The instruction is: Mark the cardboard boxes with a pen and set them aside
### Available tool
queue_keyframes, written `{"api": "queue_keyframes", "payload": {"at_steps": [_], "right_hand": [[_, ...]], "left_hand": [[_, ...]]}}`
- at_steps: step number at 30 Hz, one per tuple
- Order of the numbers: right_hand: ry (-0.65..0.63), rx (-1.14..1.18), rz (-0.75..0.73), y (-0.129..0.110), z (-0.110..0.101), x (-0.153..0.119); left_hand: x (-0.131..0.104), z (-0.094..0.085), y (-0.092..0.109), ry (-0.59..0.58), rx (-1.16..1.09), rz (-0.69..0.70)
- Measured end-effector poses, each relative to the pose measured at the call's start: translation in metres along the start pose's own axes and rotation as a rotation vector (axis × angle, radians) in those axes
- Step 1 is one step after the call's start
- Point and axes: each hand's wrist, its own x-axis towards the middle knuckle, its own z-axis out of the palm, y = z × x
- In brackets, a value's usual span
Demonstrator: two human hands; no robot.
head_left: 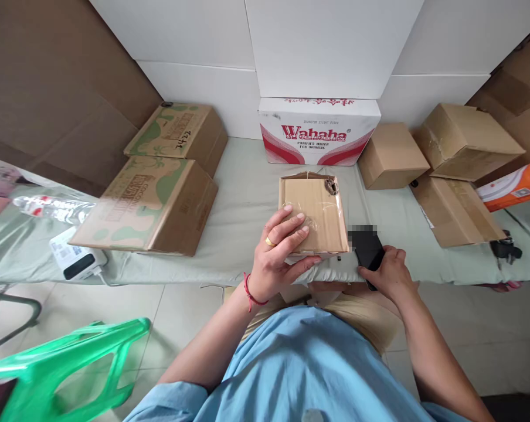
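Small brown cardboard box (pixel 326 220) sits mid-front on the pale green cloth (pixel 243 211), w/ a dark, torn-looking patch at its far R corner & shiny clear tape on top. L hand (pixel 274 252) is clamped lightly on its near edge: fingers together on top, thumb low on the near side. Box prob. light if part-filled (contents n/a), walls stiff but dentable, tape a bit slick; best hold = both sides, mid-height, away from the torn corner. Just R of it, flat black phone (pixel 368 249), partly pixelated, is pinched by the R hand (pixel 394 272), thumb on its near L side; prob. rigid, smooth, fragile, so take it by the long edges. Behind box: white-and-red Wahaha carton (pixel 320 132); plain brown carton (pixel 392 155) beside that. Farther L: green-printed brown carton (pixel 133 199), clear plastic bottle (pixel 49 206).
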Motion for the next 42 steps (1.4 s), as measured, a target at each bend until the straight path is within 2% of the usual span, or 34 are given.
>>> {"api": "queue_keyframes", "payload": {"at_steps": [3, 6, 10, 13, 16, 20, 30, 33, 36, 39, 40, 42], "right_hand": [[0.047, 0.178, -0.033, 0.004, -0.006, 0.002], [0.244, 0.389, -0.127, -0.011, -0.026, -0.004], [0.497, 0.561, -0.347, -0.062, -0.069, -0.034], [0.630, 0.536, -0.548, -0.107, -0.091, -0.059], [0.721, 0.490, -0.632, -0.139, -0.091, -0.075], [0.717, 0.457, -0.623, -0.156, -0.077, -0.081], [0.710, 0.476, -0.627, -0.154, -0.074, -0.079], [0.695, 0.534, -0.614, -0.145, -0.073, -0.073], [0.682, 0.563, -0.535, -0.126, -0.069, -0.059], [0.653, 0.508, -0.399, -0.100, -0.062, -0.037], [0.622, 0.474, -0.333, -0.091, -0.059, -0.028], [0.528, 0.392, -0.190, -0.071, -0.050, -0.011]], "left_hand": [[0.001, 0.003, -0.001, 0.009, -0.003, 0.016], [0.002, 0.002, -0.001, 0.001, 0.004, 0.024], [0.002, -0.001, -0.001, -0.031, 0.038, 0.013], [0.002, -0.001, 0.000, -0.033, 0.051, 0.009], [0.002, 0.000, 0.001, -0.014, 0.039, 0.012], [0.000, 0.001, 0.001, -0.019, 0.026, 0.001], [0.001, 0.001, 0.000, -0.016, 0.034, 0.008], [0.001, -0.004, -0.002, -0.015, 0.047, 0.029], [-0.005, -0.016, -0.005, -0.010, 0.078, -0.009], [-0.024, -0.036, -0.005, 0.064, 0.100, -0.153], [-0.033, -0.044, -0.004, 0.107, 0.079, -0.246], [-0.049, -0.062, -0.002, 0.202, -0.055, -0.552]]}}
